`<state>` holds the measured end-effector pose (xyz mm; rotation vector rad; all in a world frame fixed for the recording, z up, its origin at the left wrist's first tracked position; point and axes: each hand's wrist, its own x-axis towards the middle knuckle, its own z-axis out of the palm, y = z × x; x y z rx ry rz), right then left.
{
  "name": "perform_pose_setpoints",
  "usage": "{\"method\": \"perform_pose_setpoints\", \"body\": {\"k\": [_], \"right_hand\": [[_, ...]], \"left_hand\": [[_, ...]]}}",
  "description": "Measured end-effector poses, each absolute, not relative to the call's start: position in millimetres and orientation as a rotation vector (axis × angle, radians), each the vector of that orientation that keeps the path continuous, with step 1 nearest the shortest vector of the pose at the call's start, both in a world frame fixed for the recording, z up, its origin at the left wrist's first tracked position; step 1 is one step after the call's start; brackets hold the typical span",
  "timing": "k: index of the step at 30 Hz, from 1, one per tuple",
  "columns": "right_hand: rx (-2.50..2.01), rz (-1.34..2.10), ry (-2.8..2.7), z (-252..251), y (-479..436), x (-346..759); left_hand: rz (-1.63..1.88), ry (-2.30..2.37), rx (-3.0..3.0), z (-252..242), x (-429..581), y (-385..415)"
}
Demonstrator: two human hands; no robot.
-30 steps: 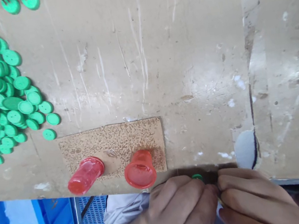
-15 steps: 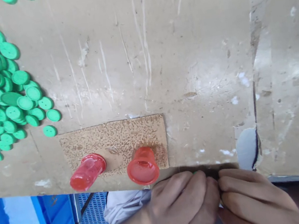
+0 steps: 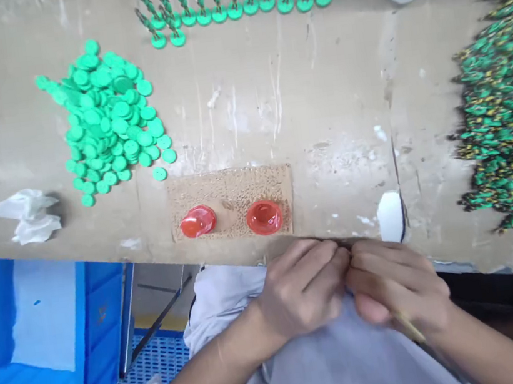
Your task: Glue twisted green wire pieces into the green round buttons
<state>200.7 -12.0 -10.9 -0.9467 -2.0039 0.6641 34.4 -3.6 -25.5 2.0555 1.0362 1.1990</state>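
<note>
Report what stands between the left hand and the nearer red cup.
Nothing visible stands in the way: only the flat table edge and a strip of the speckled brown pad lie between the left hand and the red cup.

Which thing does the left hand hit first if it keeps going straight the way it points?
The right hand comes first. The left hand points toward it and looks already against its fingers, though contact is hard to judge from this view.
</note>
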Motion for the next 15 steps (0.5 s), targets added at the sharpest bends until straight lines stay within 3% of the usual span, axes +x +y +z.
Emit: {"method": "perform_pose_setpoints", "body": {"k": [15], "right_hand": [[-1.099, 0.405, -1.848, -7, -6, 190]], "left_hand": [[1.193, 1.073, 2.077, -22, 38, 1]]}}
